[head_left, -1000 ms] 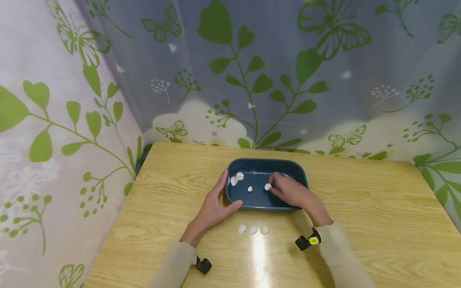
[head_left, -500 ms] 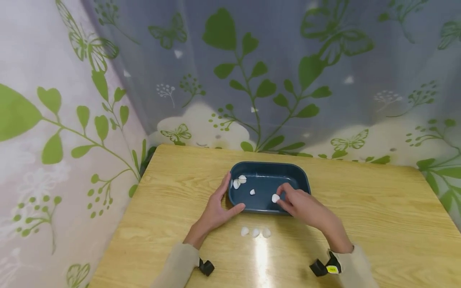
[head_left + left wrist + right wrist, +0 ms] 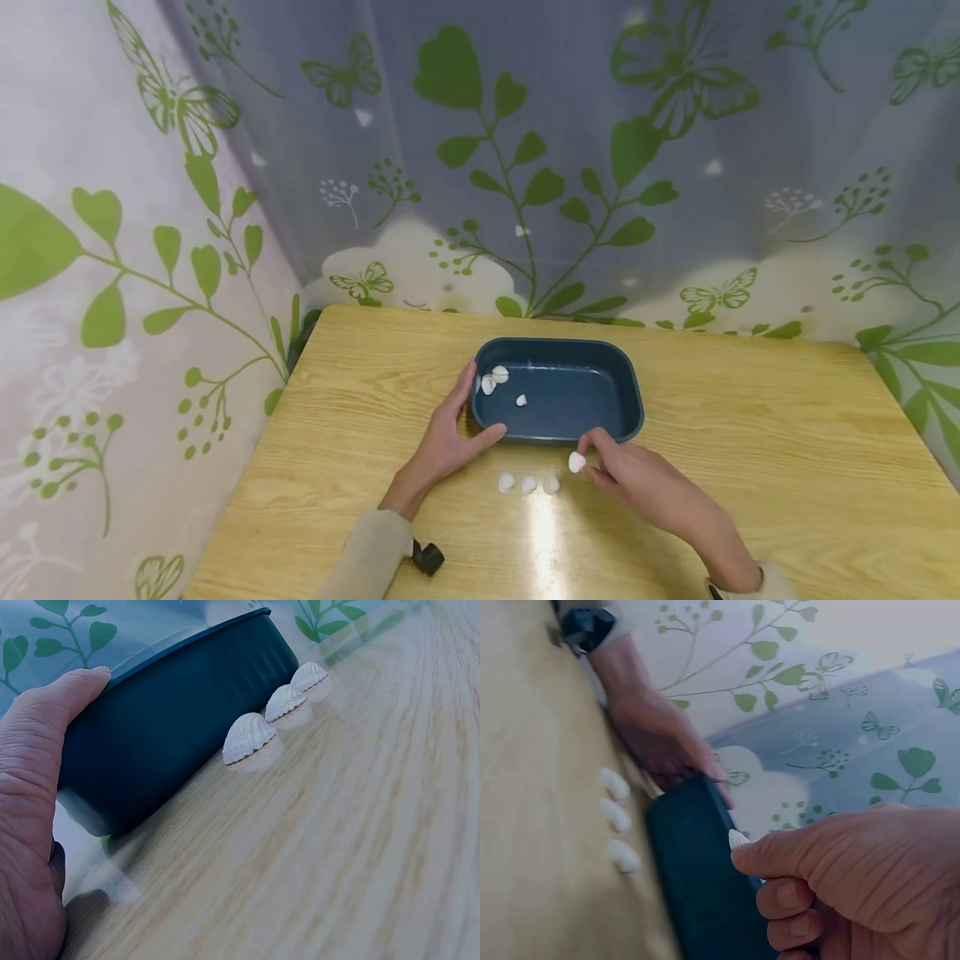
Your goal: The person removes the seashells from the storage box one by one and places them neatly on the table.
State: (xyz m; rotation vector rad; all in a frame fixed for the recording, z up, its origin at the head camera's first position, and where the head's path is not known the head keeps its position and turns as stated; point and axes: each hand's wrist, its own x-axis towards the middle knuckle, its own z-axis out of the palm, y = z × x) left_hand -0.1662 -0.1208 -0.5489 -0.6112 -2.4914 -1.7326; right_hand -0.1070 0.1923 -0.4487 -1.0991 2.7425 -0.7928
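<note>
A dark blue rectangular tray [image 3: 577,396] stands on the wooden table. My left hand [image 3: 438,437] holds its left end, thumb on the front rim and fingers along the side. Between thumb and index finger, my right hand [image 3: 648,487] pinches a white seashell [image 3: 576,462], just in front of the tray's front rim. Three ribbed white seashells [image 3: 249,739] lie in a row on the table before the tray. Inside it, a small cluster of white shells [image 3: 498,374] sits at the left end, with a smaller shell [image 3: 521,401] lying apart from it.
The light wooden tabletop [image 3: 750,433] reaches a curtain [image 3: 555,250] printed with green leaves and butterflies at the back. A similar patterned sheet [image 3: 135,375] hangs on the left. Bright light reflects off the table near the row of shells.
My right hand has moved from inside the tray toward me, over the front rim, with the shell pinched in its fingers. The left hand stays at the tray's left end.
</note>
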